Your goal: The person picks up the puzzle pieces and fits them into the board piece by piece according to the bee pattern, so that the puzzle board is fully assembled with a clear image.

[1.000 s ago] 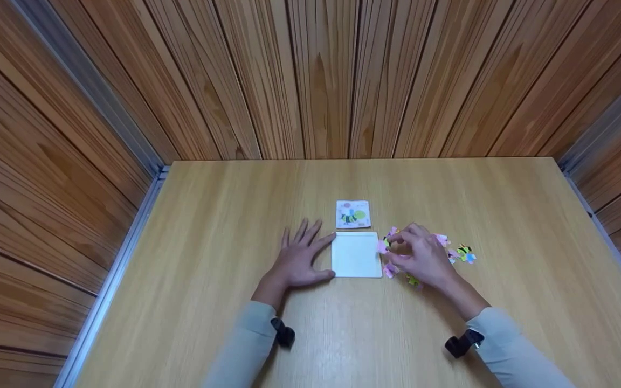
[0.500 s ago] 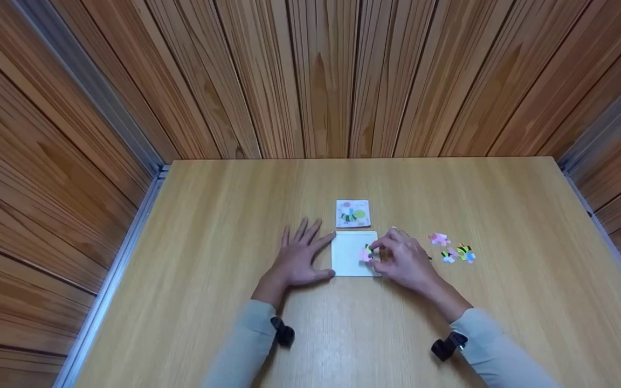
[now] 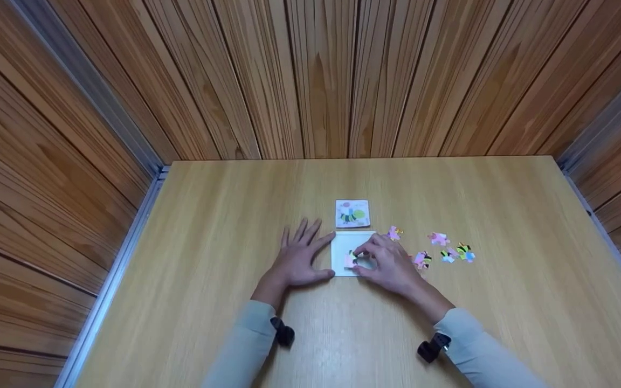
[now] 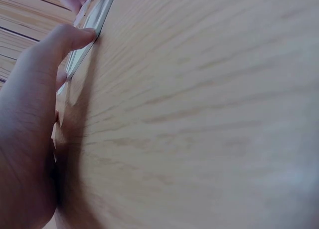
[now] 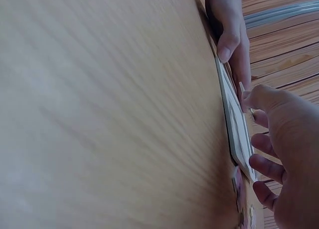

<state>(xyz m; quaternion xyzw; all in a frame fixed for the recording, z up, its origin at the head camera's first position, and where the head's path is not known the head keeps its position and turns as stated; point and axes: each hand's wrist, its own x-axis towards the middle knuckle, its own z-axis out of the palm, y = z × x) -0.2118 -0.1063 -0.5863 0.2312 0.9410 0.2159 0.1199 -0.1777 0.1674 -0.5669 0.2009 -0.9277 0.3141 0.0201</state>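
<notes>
A white square tray (image 3: pixel 344 243) lies on the table, its middle partly covered by my right hand (image 3: pixel 390 265). That hand pinches a small pink jigsaw puzzle piece (image 3: pixel 350 261) between thumb and fingertips, above the left part of the tray. In the right wrist view the piece (image 5: pixel 242 88) is seen edge-on, held off the tray's surface. My left hand (image 3: pixel 301 263) lies spread on the table, with thumb and index finger touching the tray's left edge. The left wrist view shows the left thumb (image 4: pixel 79 38) against the tray's rim (image 4: pixel 97 27).
Behind the tray lies a square picture card (image 3: pixel 352 214) with a bee on it. Several loose puzzle pieces lie to the right, among them a pink one (image 3: pixel 439 238) and a yellow-and-black one (image 3: pixel 465 252). Wood-patterned walls (image 3: pixel 321 81) surround the table.
My right hand has carried the pinched puzzle piece leftward, from the tray's right edge to above its left part. Loose pieces formerly under that hand now show. My left hand has stayed still.
</notes>
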